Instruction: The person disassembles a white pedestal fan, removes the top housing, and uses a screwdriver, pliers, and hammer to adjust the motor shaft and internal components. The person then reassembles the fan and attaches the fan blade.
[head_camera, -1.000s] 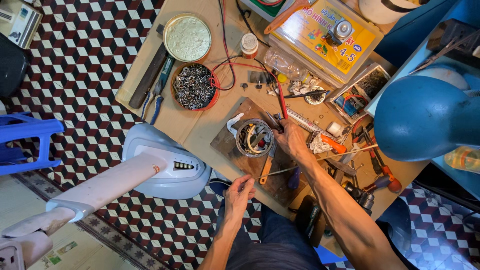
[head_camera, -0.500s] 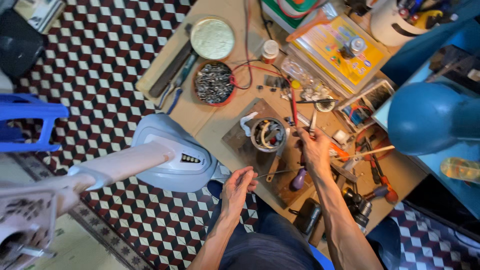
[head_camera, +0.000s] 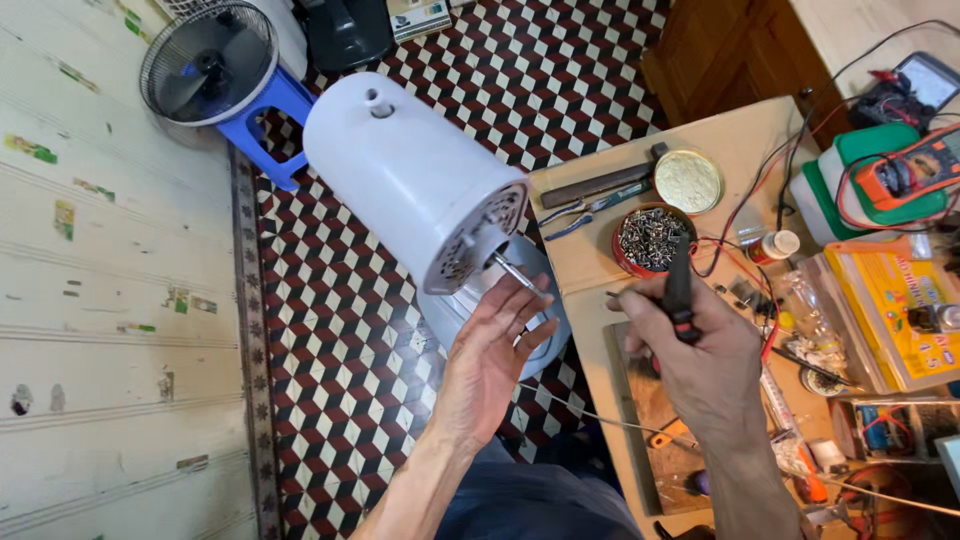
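A white fan motor housing (head_camera: 405, 170) is tipped toward me, its vented face and thin metal shaft (head_camera: 513, 272) pointing at my hands. My left hand (head_camera: 490, 360) is open, palm up, with its fingertips right beside the shaft's end. My right hand (head_camera: 705, 365) hovers over the left edge of the wooden workbench (head_camera: 600, 290) and is shut on a black-handled tool with a red band (head_camera: 680, 290). The tool's handle points away from me and its tip is hidden in my fist.
On the bench are a red tin of screws (head_camera: 650, 240), its round lid (head_camera: 687, 181), blue-handled pliers (head_camera: 580, 207), a multimeter (head_camera: 915, 170), a yellow parts box (head_camera: 895, 300) and tangled wires. On the checkered floor stand a blue stool (head_camera: 275, 110) and a small fan (head_camera: 205, 60).
My view has swung left toward the floor. The fan housing now tilts up toward me. My left hand has risen to the shaft, and my right hand has picked up the black-handled tool.
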